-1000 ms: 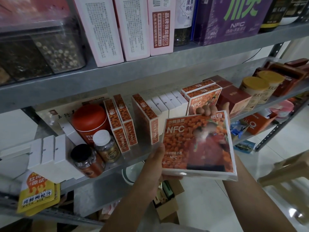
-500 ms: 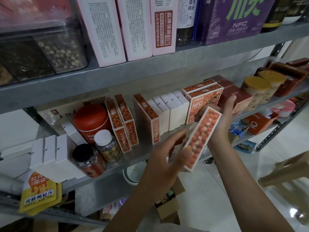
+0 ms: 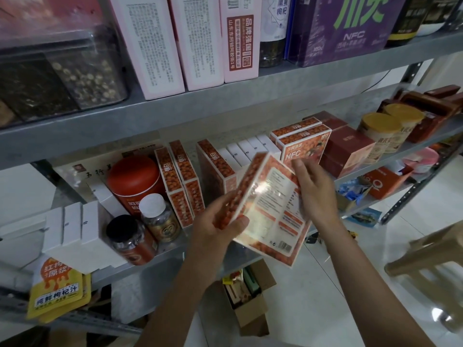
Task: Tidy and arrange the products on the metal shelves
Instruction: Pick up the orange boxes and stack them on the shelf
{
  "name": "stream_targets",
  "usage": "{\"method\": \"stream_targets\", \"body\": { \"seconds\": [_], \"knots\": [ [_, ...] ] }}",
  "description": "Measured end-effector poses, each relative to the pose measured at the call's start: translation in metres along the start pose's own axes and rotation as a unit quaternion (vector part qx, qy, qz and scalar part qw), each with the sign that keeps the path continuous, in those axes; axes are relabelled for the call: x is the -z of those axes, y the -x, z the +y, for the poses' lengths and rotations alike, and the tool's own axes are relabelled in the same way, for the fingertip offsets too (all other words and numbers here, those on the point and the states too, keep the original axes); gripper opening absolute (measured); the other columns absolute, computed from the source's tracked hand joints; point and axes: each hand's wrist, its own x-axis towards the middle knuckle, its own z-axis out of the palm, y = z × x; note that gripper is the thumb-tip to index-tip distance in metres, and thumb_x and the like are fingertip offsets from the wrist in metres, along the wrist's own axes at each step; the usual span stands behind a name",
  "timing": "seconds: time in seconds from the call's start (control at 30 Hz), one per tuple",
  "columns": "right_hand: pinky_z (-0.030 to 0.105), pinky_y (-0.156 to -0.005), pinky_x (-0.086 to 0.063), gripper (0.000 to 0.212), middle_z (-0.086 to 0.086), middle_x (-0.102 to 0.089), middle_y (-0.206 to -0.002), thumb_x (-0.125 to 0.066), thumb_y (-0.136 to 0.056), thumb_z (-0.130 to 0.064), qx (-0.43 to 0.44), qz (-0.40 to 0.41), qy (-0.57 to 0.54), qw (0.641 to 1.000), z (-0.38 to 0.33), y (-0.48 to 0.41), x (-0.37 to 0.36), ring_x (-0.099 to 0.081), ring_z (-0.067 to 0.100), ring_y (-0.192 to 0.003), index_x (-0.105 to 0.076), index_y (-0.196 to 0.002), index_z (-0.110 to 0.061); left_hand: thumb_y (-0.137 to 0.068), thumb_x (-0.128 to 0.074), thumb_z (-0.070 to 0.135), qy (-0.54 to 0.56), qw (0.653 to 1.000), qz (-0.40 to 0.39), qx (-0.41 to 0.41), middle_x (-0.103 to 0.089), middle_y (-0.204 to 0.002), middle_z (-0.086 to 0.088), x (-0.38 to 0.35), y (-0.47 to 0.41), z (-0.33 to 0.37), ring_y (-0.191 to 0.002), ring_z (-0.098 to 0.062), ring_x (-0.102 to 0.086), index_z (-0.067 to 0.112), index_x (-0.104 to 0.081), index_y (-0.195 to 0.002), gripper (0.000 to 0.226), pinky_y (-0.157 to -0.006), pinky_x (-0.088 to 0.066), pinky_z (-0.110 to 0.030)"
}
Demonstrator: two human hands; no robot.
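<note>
One orange box (image 3: 273, 211), back label facing up, tilted, just off front edge of middle shelf (image 3: 162, 257). Left hand (image 3: 220, 230) grips lower-left edge; right hand (image 3: 316, 196) flat, fingers straight, touching right side.

**One view: head cam**

Wide-angle, worn on the person's head, pitched forward and down. It faces the metal shelves (image 3: 175, 116) at close range and slightly oblique: the upper shelf edge climbs from 9 to 2 o'clock and the run recedes toward 3. Floor (image 3: 325, 296) at 5 o'clock. Forearms enter from 6. Left hand (image 3: 218, 229) grips and right hand (image 3: 315, 194) touches the orange box (image 3: 273, 216) at centre, near the lens.
</note>
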Motion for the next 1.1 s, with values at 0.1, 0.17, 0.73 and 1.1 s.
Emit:
{"method": "stream_targets", "body": {
  "seconds": [0.1, 0.17, 0.73, 1.1],
  "knots": [
    [0.040, -0.086, -0.054, 0.024, -0.003, -0.066, -0.103, -0.045, -0.098, -0.046, -0.045, -0.001, -0.010, 0.999, 0.008, 0.004, 0.015, -0.066, 0.013, -0.092, -0.057, -0.109, -0.027, -0.073, -0.069, 0.015, 0.096, 0.995, 0.014, 0.019, -0.072, -0.112, -0.008, 0.011, -0.002, -0.003, -0.105, -0.029, -0.068, 0.021, -0.068, -0.113, 0.040, -0.086, -0.057, -0.043],
    [0.040, -0.094, -0.050, 0.029, 0.002, -0.067, -0.104, -0.048, -0.098, -0.043, -0.084, -0.035, -0.087, 0.992, 0.009, 0.005, 0.025, -0.066, 0.013, -0.092, -0.061, -0.111, -0.020, -0.072, -0.068, 0.011, 0.167, 0.985, 0.012, 0.043, -0.071, -0.113, -0.014, 0.015, -0.004, -0.004, -0.106, -0.033, -0.067, 0.011, -0.066, -0.117, 0.045, -0.087, -0.056, -0.043],
    [0.053, -0.094, -0.051, 0.051, 0.016, -0.064, -0.126, -0.059, -0.082, -0.008, -0.178, -0.138, -0.565, 0.794, -0.017, 0.019, 0.026, -0.062, 0.034, -0.115, -0.051, -0.131, -0.016, -0.097, -0.045, 0.045, -0.255, 0.950, 0.146, -0.107, -0.059, -0.134, 0.000, 0.000, -0.002, -0.013, -0.120, -0.017, -0.059, 0.024, -0.048, -0.137, 0.046, -0.090, -0.056, -0.032],
    [0.052, -0.088, -0.055, 0.030, 0.015, -0.066, -0.103, -0.059, -0.088, -0.003, -0.149, 0.040, -0.542, 0.826, -0.062, 0.030, 0.007, -0.067, 0.032, -0.094, -0.051, -0.115, -0.014, -0.092, -0.060, 0.040, -0.410, 0.794, 0.055, -0.446, -0.046, -0.145, -0.010, -0.034, 0.001, -0.024, -0.141, -0.022, -0.037, 0.012, -0.036, -0.141, 0.062, -0.115, -0.034, -0.045]
  ]
}}
